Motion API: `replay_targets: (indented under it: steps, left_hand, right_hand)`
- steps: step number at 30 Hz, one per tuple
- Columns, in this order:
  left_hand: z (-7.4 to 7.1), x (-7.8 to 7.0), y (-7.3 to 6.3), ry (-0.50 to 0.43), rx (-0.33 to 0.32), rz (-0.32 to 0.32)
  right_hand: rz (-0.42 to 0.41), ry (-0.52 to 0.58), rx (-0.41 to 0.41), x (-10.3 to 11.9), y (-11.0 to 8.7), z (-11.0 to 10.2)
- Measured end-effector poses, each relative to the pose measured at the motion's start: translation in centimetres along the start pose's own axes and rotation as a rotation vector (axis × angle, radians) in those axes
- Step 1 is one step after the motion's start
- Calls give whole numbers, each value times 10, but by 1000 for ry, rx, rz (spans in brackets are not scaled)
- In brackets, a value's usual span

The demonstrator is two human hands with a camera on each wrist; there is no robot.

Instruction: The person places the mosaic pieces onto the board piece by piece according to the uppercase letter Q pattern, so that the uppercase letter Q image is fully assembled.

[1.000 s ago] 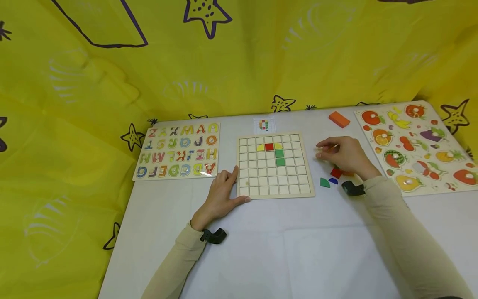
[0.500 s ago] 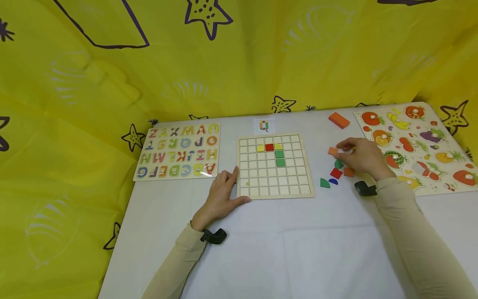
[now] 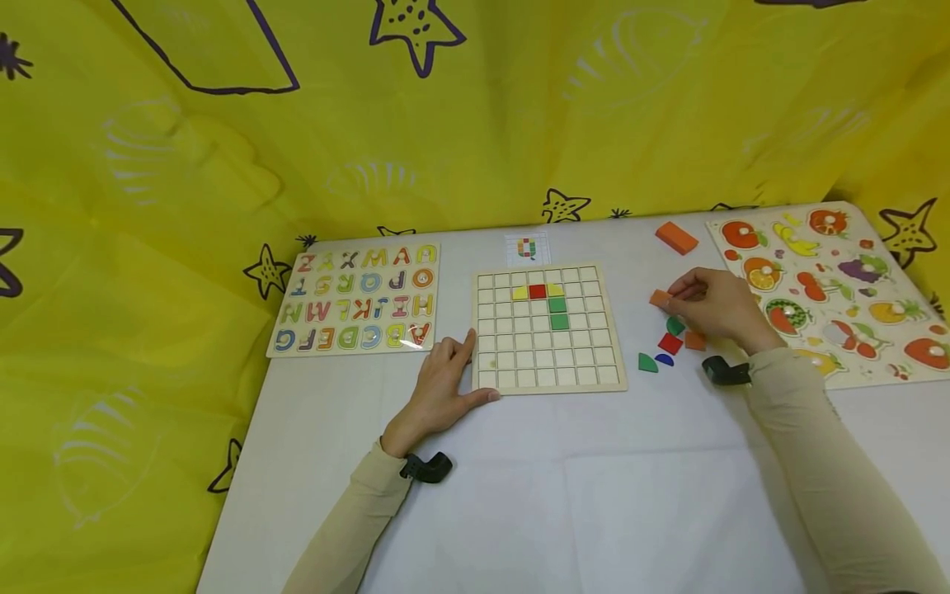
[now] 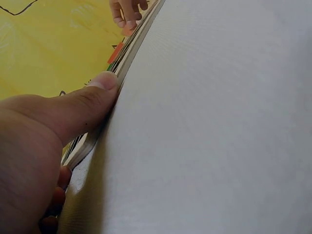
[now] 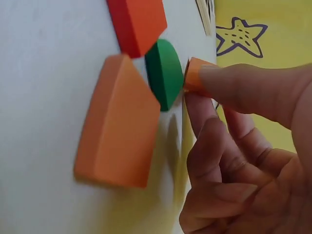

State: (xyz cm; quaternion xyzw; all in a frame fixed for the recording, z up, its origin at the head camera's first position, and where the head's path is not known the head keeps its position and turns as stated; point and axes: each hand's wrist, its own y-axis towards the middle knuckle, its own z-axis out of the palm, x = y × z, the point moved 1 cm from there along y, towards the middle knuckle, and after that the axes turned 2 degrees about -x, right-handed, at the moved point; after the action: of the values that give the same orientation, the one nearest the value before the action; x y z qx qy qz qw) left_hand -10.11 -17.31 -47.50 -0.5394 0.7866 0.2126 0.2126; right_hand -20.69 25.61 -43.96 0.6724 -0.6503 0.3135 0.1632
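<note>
My right hand (image 3: 716,309) pinches a small orange block (image 3: 660,299) between thumb and fingers, right of the wooden grid board (image 3: 523,359). In the right wrist view the thumb lies on this block, beside a green rounded block (image 5: 165,73). My left hand (image 3: 438,388) rests at the board's near left corner, index finger along the left side and thumb on the near edge. In the left wrist view the thumb (image 4: 92,100) presses that edge. On the board, a red square (image 3: 538,291) sits between two yellow pieces, with two green squares (image 3: 558,313) below the right one.
Near my right hand lie a red block (image 3: 670,343), another orange block (image 3: 695,341), a blue half-round piece (image 3: 665,360) and a green quarter-round piece (image 3: 648,363). Behind are a pattern card (image 3: 528,247) and a longer orange block (image 3: 676,238). Letter (image 3: 356,297) and fruit puzzles (image 3: 839,289) flank the board.
My right hand has shifted right, uncovering the green rounded block, and the orange block shows plainly in its fingers. Over the last half second it barely moves. My left hand stays at the corner.
</note>
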Motion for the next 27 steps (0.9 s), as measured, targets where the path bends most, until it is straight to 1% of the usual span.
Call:
replay_targets:
  steps: [4,9,14,17,21,27]
  left_hand:
    - [0,0,0,6,1,-1]
    - [1,1,-1,1,0,-2]
    - [1,1,0,3,-10,6]
    - [1,1,0,-1,-8,9]
    - [1,1,0,0,-3,9]
    - [1,2,0,5,-4,1]
  right_hand:
    - [-40,43,-9,5,2,7]
    - [-58,105,34,19,2,16]
    - [-70,131,94,37,3,25]
    - [-70,138,116,45,6,31]
    - [-84,147,111,53,10,38]
    - [-161,174,108,68,16,48]
